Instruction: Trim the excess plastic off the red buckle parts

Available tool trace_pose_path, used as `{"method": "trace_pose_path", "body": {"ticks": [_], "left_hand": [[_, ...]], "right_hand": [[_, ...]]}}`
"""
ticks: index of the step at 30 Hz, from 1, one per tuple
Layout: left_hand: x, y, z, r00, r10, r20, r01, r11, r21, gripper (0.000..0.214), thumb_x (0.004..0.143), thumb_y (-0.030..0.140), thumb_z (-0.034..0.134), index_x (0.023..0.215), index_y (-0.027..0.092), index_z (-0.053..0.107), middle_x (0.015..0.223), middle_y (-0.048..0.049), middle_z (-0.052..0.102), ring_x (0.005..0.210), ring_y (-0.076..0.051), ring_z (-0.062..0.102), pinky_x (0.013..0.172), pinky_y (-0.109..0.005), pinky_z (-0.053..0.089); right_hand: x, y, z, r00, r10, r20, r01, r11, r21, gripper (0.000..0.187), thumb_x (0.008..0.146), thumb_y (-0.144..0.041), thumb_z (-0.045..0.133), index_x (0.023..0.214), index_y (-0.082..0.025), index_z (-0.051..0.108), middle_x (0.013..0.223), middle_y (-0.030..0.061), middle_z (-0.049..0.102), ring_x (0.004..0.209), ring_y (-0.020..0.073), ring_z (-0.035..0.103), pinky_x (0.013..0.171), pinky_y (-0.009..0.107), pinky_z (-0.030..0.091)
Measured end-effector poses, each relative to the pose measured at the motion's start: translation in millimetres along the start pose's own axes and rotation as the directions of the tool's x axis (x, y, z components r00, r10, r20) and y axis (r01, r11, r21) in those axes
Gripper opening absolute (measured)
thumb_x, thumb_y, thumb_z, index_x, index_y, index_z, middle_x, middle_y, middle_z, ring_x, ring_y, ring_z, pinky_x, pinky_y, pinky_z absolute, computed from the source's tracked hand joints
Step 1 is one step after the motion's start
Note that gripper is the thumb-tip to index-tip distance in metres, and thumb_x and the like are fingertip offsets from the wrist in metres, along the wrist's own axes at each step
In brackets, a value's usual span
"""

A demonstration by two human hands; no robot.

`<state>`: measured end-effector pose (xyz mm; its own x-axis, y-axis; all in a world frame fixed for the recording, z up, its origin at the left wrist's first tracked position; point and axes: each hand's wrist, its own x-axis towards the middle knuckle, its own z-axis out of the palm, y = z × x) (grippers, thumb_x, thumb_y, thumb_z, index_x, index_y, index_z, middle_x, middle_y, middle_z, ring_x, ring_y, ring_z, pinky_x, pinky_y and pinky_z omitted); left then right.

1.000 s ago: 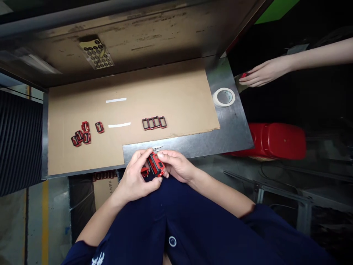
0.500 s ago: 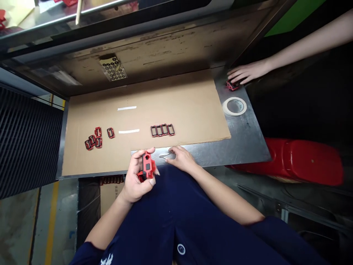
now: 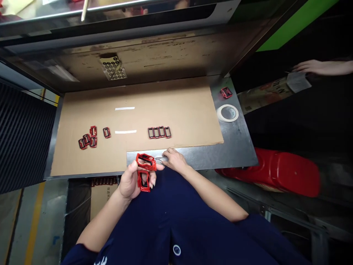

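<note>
Two red-and-black plastic frames are in my left hand (image 3: pixel 129 183), its fingers curled round them. The upper frame (image 3: pixel 151 166) lies tilted above the lower frame (image 3: pixel 139 180), showing their hollow insides. My right hand (image 3: pixel 174 160) rests at the front metal edge, fingertips closed on thin metal tweezers (image 3: pixel 160 158) that point left towards the upper frame. Beyond my hands, several similar frames stand in a row (image 3: pixel 153 132) on the cardboard sheet (image 3: pixel 187 106). A loose cluster of frames (image 3: pixel 90 140) and one single frame (image 3: pixel 109 133) lie at the left.
A tape roll (image 3: pixel 220 113) and another red frame (image 3: pixel 226 95) lie on the metal at right. A sticker sheet (image 3: pixel 113 69) is on the back panel. Another person's hand (image 3: pixel 311 67) holds a clear bag (image 3: pixel 299 81). A red seat (image 3: pixel 292 171) stands at lower right.
My left hand has turned the frames so their openings show. The other person's hand has left the frame at the right corner and moved right, to the clear bag. The view shifted slightly.
</note>
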<state>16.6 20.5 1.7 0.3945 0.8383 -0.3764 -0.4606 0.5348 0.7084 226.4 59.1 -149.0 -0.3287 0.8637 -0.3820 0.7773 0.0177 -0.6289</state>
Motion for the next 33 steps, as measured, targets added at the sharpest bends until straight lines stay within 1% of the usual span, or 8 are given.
{"method": "trace_pose_path", "body": {"ticks": [7, 9, 12, 14, 21, 24, 28, 33], "left_hand": [[-2.3, 2.9, 1.9, 0.991, -0.102, -0.084, 0.102, 0.995, 0.003, 0.066, 0.086, 0.074, 0.054, 0.092, 0.012, 0.074, 0.061, -0.0086, 0.070, 0.051, -0.017, 0.062, 0.049, -0.025, 0.049], [-1.3, 4.0, 4.0, 0.979, -0.157, -0.131, 0.159, 0.987, 0.011, 0.070, 0.082, 0.078, 0.055, 0.091, 0.011, 0.073, 0.061, -0.0083, 0.070, 0.047, -0.016, 0.061, 0.046, -0.024, 0.048], [2.3, 4.6, 9.1, 0.947, -0.248, -0.204, 0.267, 0.961, 0.071, 0.076, 0.078, 0.084, 0.055, 0.084, 0.010, 0.070, 0.055, -0.0077, 0.067, 0.043, -0.014, 0.058, 0.044, -0.022, 0.046], [5.1, 4.9, 12.9, 0.934, -0.262, -0.241, 0.300, 0.944, 0.137, 0.075, 0.077, 0.084, 0.056, 0.080, 0.010, 0.068, 0.052, -0.0064, 0.065, 0.043, -0.013, 0.057, 0.045, -0.021, 0.046], [11.4, 6.3, 15.4, 0.950, -0.235, -0.207, 0.297, 0.886, 0.357, 0.062, 0.086, 0.075, 0.055, 0.086, 0.014, 0.065, 0.056, -0.0002, 0.061, 0.044, -0.012, 0.055, 0.046, -0.022, 0.045], [8.1, 8.4, 11.8, 0.972, -0.182, -0.147, 0.231, 0.847, 0.479, 0.058, 0.093, 0.069, 0.049, 0.097, 0.014, 0.066, 0.063, -0.0020, 0.064, 0.052, -0.013, 0.060, 0.053, -0.024, 0.049], [-2.4, 12.6, 11.4, 0.992, 0.117, -0.047, -0.036, 0.621, 0.783, 0.085, 0.076, 0.054, 0.080, 0.145, 0.020, 0.045, 0.118, -0.0121, 0.070, 0.084, -0.020, 0.070, 0.074, -0.034, 0.061], [-10.0, 11.8, 16.8, 0.940, 0.314, 0.134, -0.232, 0.301, 0.925, 0.079, 0.078, 0.035, 0.081, 0.148, 0.028, 0.044, 0.145, -0.0136, 0.055, 0.132, -0.032, 0.057, 0.078, -0.034, 0.065]], "right_hand": [[-32.9, -23.5, -36.8, 0.997, -0.030, -0.073, 0.050, 0.954, 0.295, 0.020, 0.090, -0.036, 0.061, 0.094, -0.016, 0.062, 0.095, 0.0077, 0.074, 0.083, 0.0193, 0.071, 0.076, 0.034, 0.057], [-56.3, -42.5, -61.6, 0.984, -0.151, -0.098, 0.178, 0.895, 0.410, 0.024, 0.082, -0.039, 0.071, 0.092, -0.020, 0.059, 0.103, 0.0067, 0.076, 0.109, 0.0222, 0.070, 0.090, 0.037, 0.057], [-84.6, -75.9, -93.5, 0.844, -0.472, -0.255, 0.517, 0.588, 0.623, 0.026, 0.072, -0.028, 0.080, 0.090, -0.021, 0.063, 0.112, 0.0083, 0.078, 0.134, 0.0282, 0.058, 0.112, 0.051, 0.045], [-93.6, -94.0, -104.6, 0.833, -0.485, -0.267, 0.538, 0.595, 0.597, 0.026, 0.069, -0.018, 0.080, 0.090, -0.022, 0.065, 0.117, 0.0088, 0.077, 0.135, 0.0276, 0.057, 0.112, 0.050, 0.046], [-94.4, -103.6, -100.8, 0.915, -0.352, -0.198, 0.387, 0.620, 0.683, 0.024, 0.067, -0.017, 0.082, 0.087, -0.020, 0.068, 0.113, 0.0110, 0.078, 0.115, 0.0267, 0.068, 0.100, 0.045, 0.053], [-92.3, -96.6, -96.6, 0.968, -0.251, -0.030, 0.129, 0.387, 0.913, 0.022, 0.071, -0.024, 0.082, 0.085, -0.019, 0.066, 0.104, 0.0094, 0.079, 0.092, 0.0206, 0.074, 0.089, 0.038, 0.056], [-89.3, -89.4, -95.0, 0.980, -0.173, 0.100, -0.110, -0.050, 0.993, 0.029, 0.070, -0.037, 0.083, 0.085, -0.017, 0.067, 0.092, 0.0069, 0.080, 0.080, 0.0164, 0.072, 0.082, 0.030, 0.054], [-87.2, -89.4, -92.6, 0.949, -0.260, 0.181, -0.240, -0.216, 0.947, 0.030, 0.069, -0.039, 0.081, 0.082, -0.016, 0.066, 0.084, 0.0072, 0.080, 0.074, 0.0147, 0.071, 0.077, 0.025, 0.054]]}}
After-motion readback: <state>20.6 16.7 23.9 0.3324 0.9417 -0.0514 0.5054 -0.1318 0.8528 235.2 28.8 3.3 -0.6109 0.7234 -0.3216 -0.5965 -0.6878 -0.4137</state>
